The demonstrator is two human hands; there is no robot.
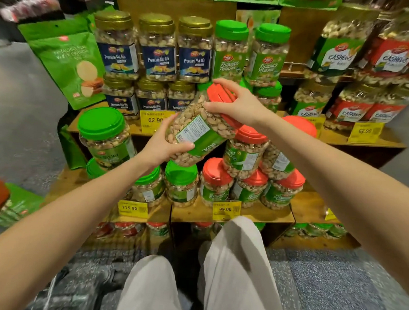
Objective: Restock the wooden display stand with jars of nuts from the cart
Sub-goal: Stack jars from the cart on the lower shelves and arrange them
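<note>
The left hand (159, 151) grips the bottom of a tilted jar (199, 129). The right hand (233, 104) grips it near the red lid, just above the red-lidded stack (215, 178) on the wooden stand (309, 201). It should probably be turned upright, label forward, before setting down. The top row holds three gold-lidded jars (156, 48), then two green-lidded jars (248, 54).

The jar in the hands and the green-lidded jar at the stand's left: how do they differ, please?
The held jar has a red lid; the left jar has a green one. The held jar is tilted, gripped by the left hand and right hand; the left jar stands upright, untouched. Both are clear, green-labelled.
</note>
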